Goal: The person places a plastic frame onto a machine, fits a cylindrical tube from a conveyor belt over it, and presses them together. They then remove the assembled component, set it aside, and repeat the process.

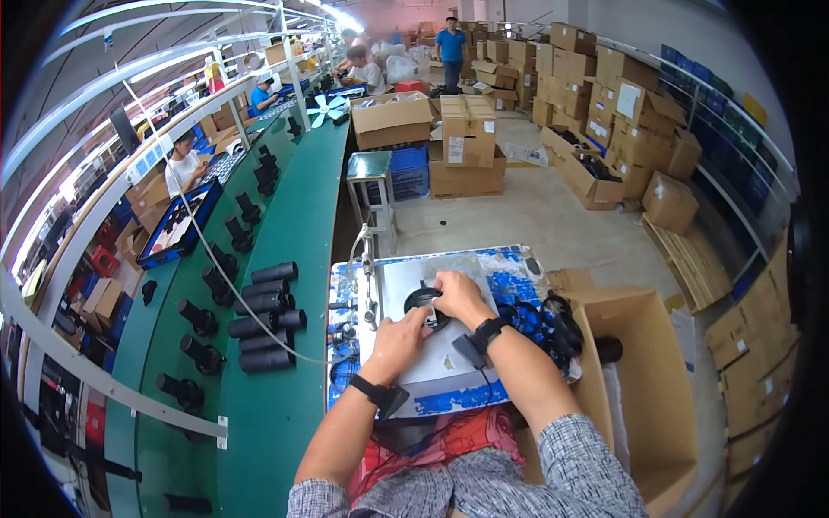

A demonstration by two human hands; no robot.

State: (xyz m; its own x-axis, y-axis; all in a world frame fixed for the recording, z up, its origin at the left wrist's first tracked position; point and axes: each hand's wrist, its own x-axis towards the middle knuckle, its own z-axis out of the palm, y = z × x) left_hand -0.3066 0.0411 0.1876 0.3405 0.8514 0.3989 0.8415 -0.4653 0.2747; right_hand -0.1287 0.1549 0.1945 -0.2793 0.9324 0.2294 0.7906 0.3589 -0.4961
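A black round ring-shaped part [420, 298] is between my two hands, over the bare metal plate of a small worktable [471, 394] with chipped blue-and-white paint. My right hand [461, 299] grips the ring's far right edge with curled fingers. From the near left, my left hand [400, 347] presses thumb and fingers against its lower side. The fingers partly cover the ring, so its centre is hard to make out. A metal fitting with a hose [370, 285] stands left of the ring. Several black rings [527, 321] lie heaped near my right wrist.
A long green bench [302, 190] runs along the left, bearing black tubes [268, 298] and upright black parts [203, 354]. An open cardboard box [643, 371] stands close on my right. Ahead are a metal stool [370, 166] and stacked cartons [467, 129]. Other people sit beyond the bench.
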